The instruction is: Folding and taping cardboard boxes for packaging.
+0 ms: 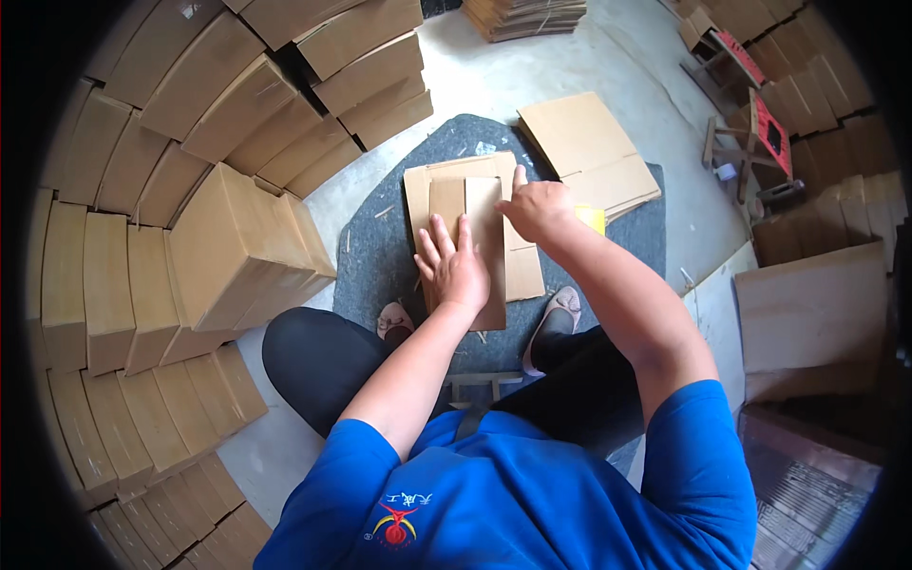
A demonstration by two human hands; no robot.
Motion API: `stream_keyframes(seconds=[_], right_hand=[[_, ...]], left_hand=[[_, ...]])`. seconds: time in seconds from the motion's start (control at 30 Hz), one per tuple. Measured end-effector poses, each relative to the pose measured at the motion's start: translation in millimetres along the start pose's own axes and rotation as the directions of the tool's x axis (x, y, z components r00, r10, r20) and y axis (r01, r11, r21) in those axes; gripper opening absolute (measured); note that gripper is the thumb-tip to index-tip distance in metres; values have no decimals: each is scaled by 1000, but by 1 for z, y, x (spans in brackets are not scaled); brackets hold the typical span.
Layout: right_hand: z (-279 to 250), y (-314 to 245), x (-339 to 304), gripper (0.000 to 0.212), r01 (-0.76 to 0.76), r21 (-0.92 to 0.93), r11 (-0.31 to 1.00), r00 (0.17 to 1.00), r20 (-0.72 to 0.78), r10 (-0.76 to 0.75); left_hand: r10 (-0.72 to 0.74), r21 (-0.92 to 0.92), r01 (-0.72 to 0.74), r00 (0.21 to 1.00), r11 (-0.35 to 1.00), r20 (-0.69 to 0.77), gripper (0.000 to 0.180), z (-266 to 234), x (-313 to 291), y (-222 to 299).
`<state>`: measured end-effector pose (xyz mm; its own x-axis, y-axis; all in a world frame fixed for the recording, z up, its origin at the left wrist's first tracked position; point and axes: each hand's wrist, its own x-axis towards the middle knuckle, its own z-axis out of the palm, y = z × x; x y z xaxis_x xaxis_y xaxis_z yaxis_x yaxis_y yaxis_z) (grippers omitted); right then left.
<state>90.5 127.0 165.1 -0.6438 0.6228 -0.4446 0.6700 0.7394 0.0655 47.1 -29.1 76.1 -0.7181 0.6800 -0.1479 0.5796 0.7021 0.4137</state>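
Between my feet a folded cardboard piece point(444, 198) lies on a dark mat, with a narrow cardboard flap point(483, 214) on top of it. My left hand point(458, 273) rests flat on the cardboard, fingers spread. At the flap's right edge is my right hand point(538, 204), its index finger stretched away from me and its thumb apart, pointing left. The other fingers of that hand curl under, partly hidden, and nothing shows in them. A yellow thing point(591, 219) peeks out beside my right wrist; its kind cannot be made out.
Flat cardboard sheets point(581, 142) are stacked at the far right of the dark mat point(372, 256). Tall stacks of cardboard boxes point(237, 228) line the left. Red-topped stools point(769, 133) and a large cardboard panel point(807, 309) stand on the right. A tied cardboard bundle point(524, 17) lies far off.
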Motion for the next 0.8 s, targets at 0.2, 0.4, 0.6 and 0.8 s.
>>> stream_keyframes(seconds=[0.2,0.4,0.6,0.8], right_hand=[[1,-11,39,76,187,72,980,978,76,-193],[11,-13,40,76,180,41,983,983,40,-182],[16,-30,41,78,121,-45,992,991,69,-118],[20,-34,49,80,126,-91,988,992,43,-123]], left_hand=[[-16,-62,16,1000,998,1,62,-8,-1,-6],[44,-146,-54,997,988,-69,63,-3,4,-12],[28,-43,-28,1000,999,-11,58,-5,7,-5],[-37,170,21,995,985,90,62,-8,15,2]])
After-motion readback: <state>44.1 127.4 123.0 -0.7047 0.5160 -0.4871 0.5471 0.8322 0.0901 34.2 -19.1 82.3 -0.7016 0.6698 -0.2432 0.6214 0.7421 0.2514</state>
